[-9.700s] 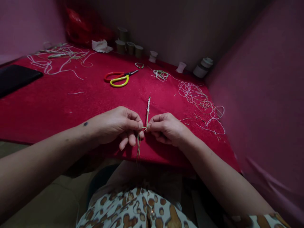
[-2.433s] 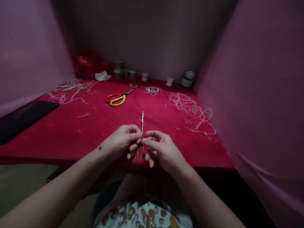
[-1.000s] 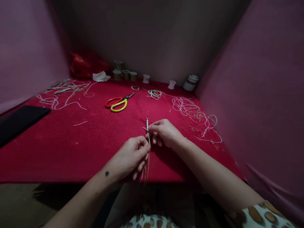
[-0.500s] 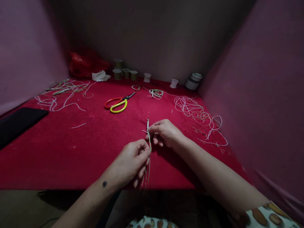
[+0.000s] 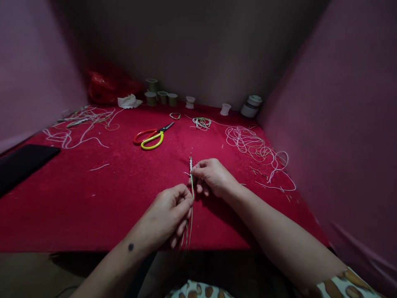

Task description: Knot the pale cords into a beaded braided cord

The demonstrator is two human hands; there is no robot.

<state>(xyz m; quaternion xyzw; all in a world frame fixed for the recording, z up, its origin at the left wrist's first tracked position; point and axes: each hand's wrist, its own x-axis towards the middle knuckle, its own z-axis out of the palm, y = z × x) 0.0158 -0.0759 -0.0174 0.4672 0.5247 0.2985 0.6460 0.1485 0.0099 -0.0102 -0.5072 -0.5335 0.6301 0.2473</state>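
Observation:
A short white braided cord stands out from the fingers of my right hand, which pinches it near its lower end. Green strands run from the braid down to my left hand, closed on them between thumb and forefinger. Their thin loose ends hang below that hand past the table's front edge. A short white thread end sticks out to the left of the braid. The fingertips under the braid are partly hidden.
Scissors with red and yellow handles lie beyond my hands. Tangled thread lies at left and right. Thread spools, a red plastic bag and a white jar stand at the back. A black flat object lies at left.
The whole view has shifted slightly, so things sit a little further left and lower. Both hands keep their hold on the cord, with hardly any movement.

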